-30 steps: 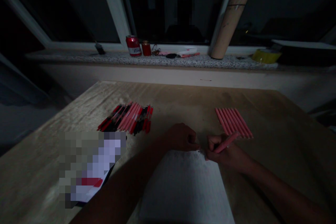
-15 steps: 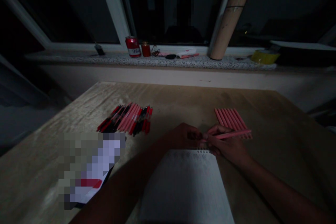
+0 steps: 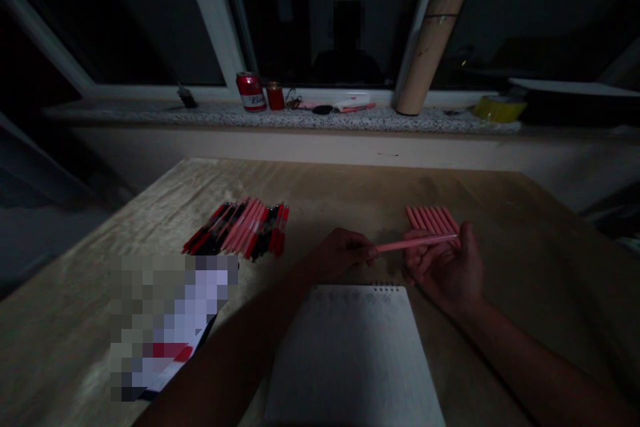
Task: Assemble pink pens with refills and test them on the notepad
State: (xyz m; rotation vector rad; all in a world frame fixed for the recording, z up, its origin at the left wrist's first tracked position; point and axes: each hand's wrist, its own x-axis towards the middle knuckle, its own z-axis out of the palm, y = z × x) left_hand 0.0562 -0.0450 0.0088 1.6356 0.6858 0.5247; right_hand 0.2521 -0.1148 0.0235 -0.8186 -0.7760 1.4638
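Observation:
My left hand (image 3: 345,252) pinches one end of a pink pen (image 3: 400,243) between thumb and fingers. The pen points right, nearly level, above the top edge of a spiral notepad (image 3: 355,353). My right hand (image 3: 450,273) is turned palm up, its thumb raised and apart, its fingers partly curled. Across those fingers runs the pen, with its far end by the thumb; whether it rests on them is hard to see. Just behind the right hand lies a row of pink pens (image 3: 430,218), partly covered by it.
Left of the hands lies a group of red, black and pink pens (image 3: 245,227). A pixelated flat item (image 3: 185,327) is at the near left. On the windowsill stand a red can (image 3: 251,92), a small red jar (image 3: 275,96), a tall tube (image 3: 430,57) and yellow tape (image 3: 497,109).
My right hand has loosened its grip on the pen and turned palm up. My left hand now pinches the pen's left end. The view has shifted slightly.

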